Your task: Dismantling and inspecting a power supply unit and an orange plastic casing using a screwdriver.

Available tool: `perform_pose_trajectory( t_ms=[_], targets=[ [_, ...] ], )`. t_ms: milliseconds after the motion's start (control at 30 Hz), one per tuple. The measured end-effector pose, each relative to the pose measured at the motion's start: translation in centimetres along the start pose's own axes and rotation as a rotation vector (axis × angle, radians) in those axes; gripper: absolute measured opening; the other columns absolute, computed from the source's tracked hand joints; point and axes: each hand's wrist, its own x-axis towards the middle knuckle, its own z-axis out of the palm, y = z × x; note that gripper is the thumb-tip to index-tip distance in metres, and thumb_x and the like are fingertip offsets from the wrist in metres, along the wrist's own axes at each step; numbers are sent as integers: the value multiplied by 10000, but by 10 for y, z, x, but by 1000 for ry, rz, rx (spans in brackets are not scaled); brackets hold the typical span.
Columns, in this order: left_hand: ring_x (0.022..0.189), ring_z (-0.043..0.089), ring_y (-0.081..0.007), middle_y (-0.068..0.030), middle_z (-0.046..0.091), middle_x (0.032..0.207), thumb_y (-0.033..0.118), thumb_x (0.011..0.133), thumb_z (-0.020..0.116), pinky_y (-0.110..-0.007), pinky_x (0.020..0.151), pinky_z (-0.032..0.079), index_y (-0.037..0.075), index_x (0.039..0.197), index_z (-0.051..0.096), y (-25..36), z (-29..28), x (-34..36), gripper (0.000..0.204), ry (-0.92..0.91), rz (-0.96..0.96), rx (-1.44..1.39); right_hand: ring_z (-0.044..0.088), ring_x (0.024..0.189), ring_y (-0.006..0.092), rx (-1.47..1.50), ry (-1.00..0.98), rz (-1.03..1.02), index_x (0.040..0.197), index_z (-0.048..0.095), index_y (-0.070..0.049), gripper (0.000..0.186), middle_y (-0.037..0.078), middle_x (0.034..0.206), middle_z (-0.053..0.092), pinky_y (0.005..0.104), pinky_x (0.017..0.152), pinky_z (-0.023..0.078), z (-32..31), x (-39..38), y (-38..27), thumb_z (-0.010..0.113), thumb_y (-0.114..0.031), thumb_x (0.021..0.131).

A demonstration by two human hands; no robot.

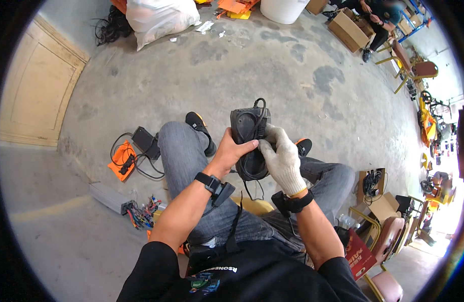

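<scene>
Between my knees I hold a black power-adapter-like box (247, 121) with its cord wound along it and a loop sticking up at the top. My bare left hand (232, 148) grips its left side, thumb across the coiled cord. My right hand (280, 158), in a white knit glove, is closed on the right side of the box and cord. A strapped black device sits on each wrist. Loose cable hangs below the box.
On the floor at left lie another black box (144, 141), orange plastic (121, 166) and a controller with wires (108, 196). Cartons with cables (373, 186) and chairs (383, 234) stand at right. A white bag (159, 25) is at back. A seated person (380, 25) works beside cartons.
</scene>
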Motion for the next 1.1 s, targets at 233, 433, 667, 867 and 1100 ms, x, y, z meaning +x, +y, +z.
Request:
perform_pose_trajectory(
  t_ms=[233, 433, 667, 867, 1100],
  targets=[
    [1161, 616, -195, -153, 609, 1267, 189, 831, 897, -336, 1007, 534, -75, 1310, 442, -5, 6, -1, 711, 39, 8, 48, 754, 948, 309, 9, 136, 171, 1226, 633, -14, 311, 192, 1029, 754, 394, 843, 578, 2, -2, -11, 707, -116, 942],
    [1142, 612, -179, -130, 627, 1226, 161, 816, 908, -328, 1001, 532, -63, 1283, 458, -9, 4, 0, 686, 42, 32, 66, 717, 779, 171, 202, -8, 253, 1176, 621, -4, 273, 143, 942, 742, 340, 709, 572, -3, 4, -1, 713, -117, 946],
    [1083, 646, -120, -42, 698, 1210, 65, 828, 876, -307, 989, 533, 17, 1331, 592, -2, 4, -2, 579, -224, 90, -8, 663, 680, 139, 279, -230, 326, 1135, 632, 21, 223, 99, 841, 709, 299, 619, 535, -20, 12, -4, 692, -105, 961],
    [1018, 695, -118, -17, 754, 1119, 54, 872, 833, -311, 959, 552, 49, 1230, 711, -1, 7, 0, 378, -159, 98, -96, 660, 678, 116, 428, -182, 379, 1188, 651, 43, 242, 81, 879, 700, 261, 632, 556, -18, 8, -10, 632, -103, 995],
    [1021, 700, -125, -32, 752, 1141, 68, 892, 810, -303, 939, 558, 44, 1221, 718, 1, 6, -1, 343, -146, 51, -52, 737, 849, 322, 108, -98, 182, 1215, 652, -9, 286, 196, 993, 737, 410, 785, 572, -1, -11, -3, 653, -132, 957]
  ],
)
